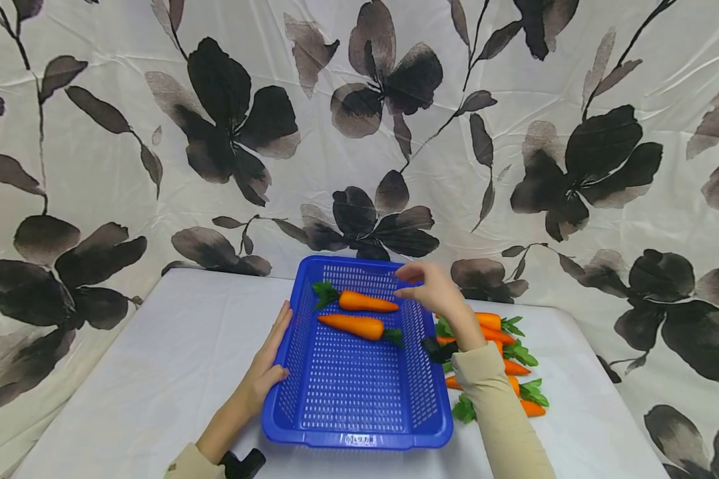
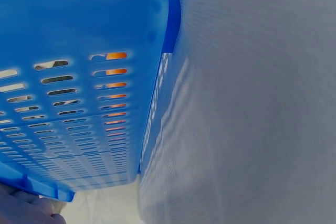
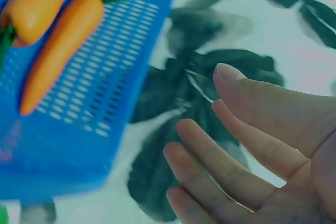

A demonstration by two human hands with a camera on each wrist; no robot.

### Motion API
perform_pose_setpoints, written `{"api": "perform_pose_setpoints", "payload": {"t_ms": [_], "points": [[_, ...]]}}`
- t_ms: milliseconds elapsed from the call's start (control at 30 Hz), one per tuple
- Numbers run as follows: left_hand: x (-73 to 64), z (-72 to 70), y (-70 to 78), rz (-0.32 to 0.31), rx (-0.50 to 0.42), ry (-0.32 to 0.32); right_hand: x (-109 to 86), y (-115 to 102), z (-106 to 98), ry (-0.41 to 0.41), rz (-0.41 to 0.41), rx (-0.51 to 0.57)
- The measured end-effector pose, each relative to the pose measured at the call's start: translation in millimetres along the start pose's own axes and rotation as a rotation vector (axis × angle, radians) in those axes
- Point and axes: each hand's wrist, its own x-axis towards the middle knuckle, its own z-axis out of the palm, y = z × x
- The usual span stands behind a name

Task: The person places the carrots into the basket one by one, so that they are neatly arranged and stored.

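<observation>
A blue perforated basket (image 1: 353, 399) stands on the table, with two orange carrots lying in its far half. The farther carrot (image 1: 368, 303) has its green leaves to the left; the nearer carrot (image 1: 353, 326) points the other way. Against the basket's left side rests my left hand (image 1: 262, 376), fingers straight along the wall and thumb at the rim. My right hand (image 1: 434, 293) hovers over the far right rim, holding nothing. In the right wrist view its fingers (image 3: 210, 174) are spread and relaxed, beside the basket.
Several more carrots (image 1: 518, 367) with green leaves lie in a pile right of the basket, partly hidden by my right forearm. A white cloth covers the table (image 1: 156, 372). Behind it hangs a floral-patterned sheet (image 1: 263, 40).
</observation>
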Motion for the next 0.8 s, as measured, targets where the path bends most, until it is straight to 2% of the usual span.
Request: {"api": "perform_pose_setpoints", "payload": {"t_ms": [200,400,667,800], "points": [[-0.7,0.1,0.5,0.001,0.003,0.006,-30.0,4,-31,0.095,-0.031,0.03],[-0.1,-1.0,0.4,-0.001,0.006,0.006,-67.2,26,-65,0.18,-0.038,0.074],[0.2,-2.1,0.6,0.003,0.004,0.002,-127.0,80,-90,0.335,-0.056,0.101],[-0.5,-1.9,1.0,0.003,0.006,0.0,-157.9,115,-87,0.357,-0.036,0.256]]}}
